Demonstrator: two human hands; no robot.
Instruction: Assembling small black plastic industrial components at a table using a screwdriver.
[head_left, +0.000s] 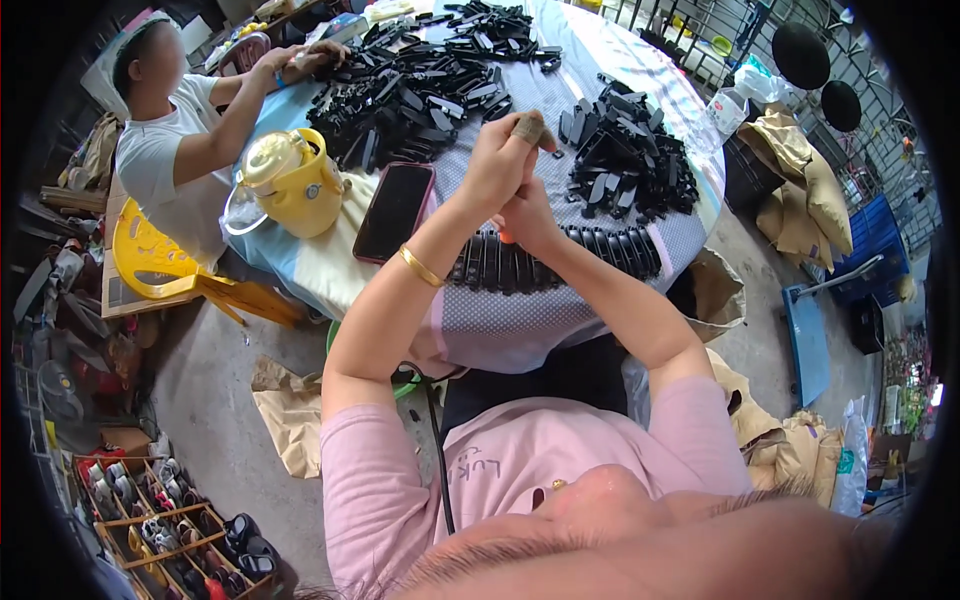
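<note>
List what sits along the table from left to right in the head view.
Yellow jug → black phone → left hand → row of black parts → heap of black parts.

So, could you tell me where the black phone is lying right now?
In the head view, the black phone lies flat on the table, left of the person's left hand, just right of the yellow jug.

Concrete floor (215,390), yellow plastic chair (160,262) (left), daylight.
</note>
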